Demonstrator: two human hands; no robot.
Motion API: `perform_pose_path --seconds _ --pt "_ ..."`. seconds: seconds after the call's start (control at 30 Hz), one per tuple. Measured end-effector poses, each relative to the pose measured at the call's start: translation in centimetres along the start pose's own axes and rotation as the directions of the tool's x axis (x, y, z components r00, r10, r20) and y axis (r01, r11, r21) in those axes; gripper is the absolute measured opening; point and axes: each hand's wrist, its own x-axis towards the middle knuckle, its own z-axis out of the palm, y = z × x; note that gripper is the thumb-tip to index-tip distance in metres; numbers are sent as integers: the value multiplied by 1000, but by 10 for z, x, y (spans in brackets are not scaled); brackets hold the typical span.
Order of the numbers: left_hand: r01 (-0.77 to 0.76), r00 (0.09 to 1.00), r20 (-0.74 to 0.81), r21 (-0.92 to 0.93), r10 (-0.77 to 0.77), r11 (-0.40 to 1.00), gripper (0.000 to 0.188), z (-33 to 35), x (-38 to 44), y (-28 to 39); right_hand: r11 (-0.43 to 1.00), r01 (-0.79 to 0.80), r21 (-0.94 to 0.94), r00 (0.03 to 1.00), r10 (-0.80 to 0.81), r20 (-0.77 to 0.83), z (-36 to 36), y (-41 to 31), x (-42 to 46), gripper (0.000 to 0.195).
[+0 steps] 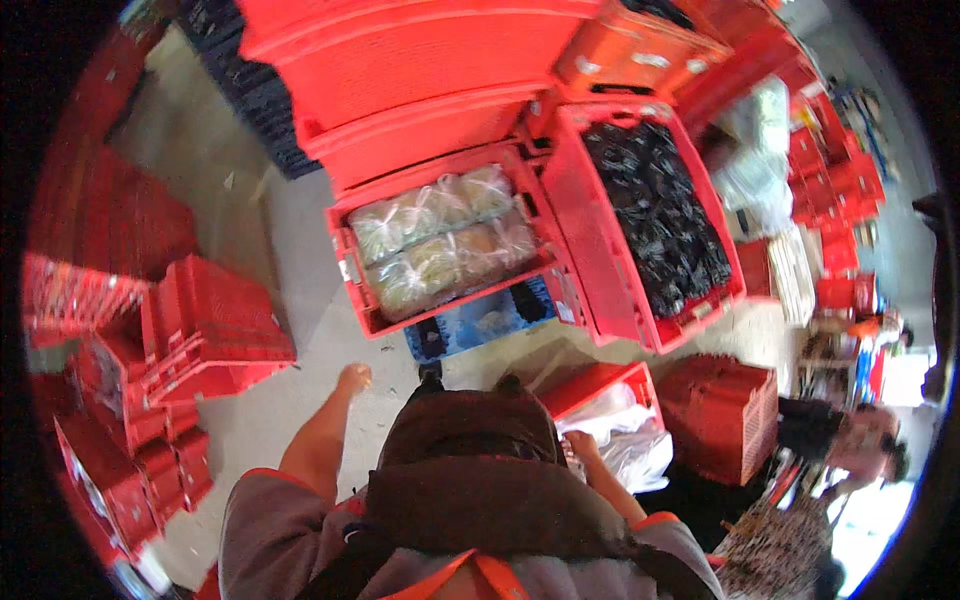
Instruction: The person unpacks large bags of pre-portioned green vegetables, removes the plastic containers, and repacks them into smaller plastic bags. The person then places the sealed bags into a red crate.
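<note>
My left hand [359, 377] hangs over the concrete floor, apart from the crates, its fingers small and blurred. At the edge of a low red plastic crate [601, 379] is my right hand [579, 445]. It is against a white, see-through plastic bag [626, 427] in that crate; whether it grips the bag or the rim I cannot tell. Before me, a red plastic crate [358, 296] holds two rows of bundles in transparent plastic bags [450, 232]. Right of it, a second red crate [574, 202] is filled with small black pieces in shiny wrapping [652, 210].
Under the front crate is a blue base [480, 315]. Tall red crates [420, 60] rise behind it. More red crates [217, 322] are piled at left, beside dark stacked crates [251, 82] farther back. An overturned red crate [720, 412] and another person [862, 442] are at right.
</note>
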Motion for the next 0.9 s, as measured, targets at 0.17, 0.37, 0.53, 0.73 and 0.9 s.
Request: perform_pose_path --seconds 0.17,0.37,0.53,0.73,0.9 --pt "29 981 -190 -4 -30 1000 13 8 -1 164 922 91 377 996 -81 -42 7 -8 17 25" --pt "58 992 113 4 -58 998 17 94 6 176 747 186 638 980 -97 -172 -9 8 -21 23" --pt "-420 837 543 563 64 712 25 257 -19 195 813 29 582 877 259 -406 -2 151 -25 32" --pt "-580 622 783 481 -24 657 26 393 -80 338 516 -102 851 612 707 -355 6 195 -59 54" --pt "-933 337 868 256 363 255 23 454 -62 413 139 123 983 771 610 -182 -2 184 -31 30"
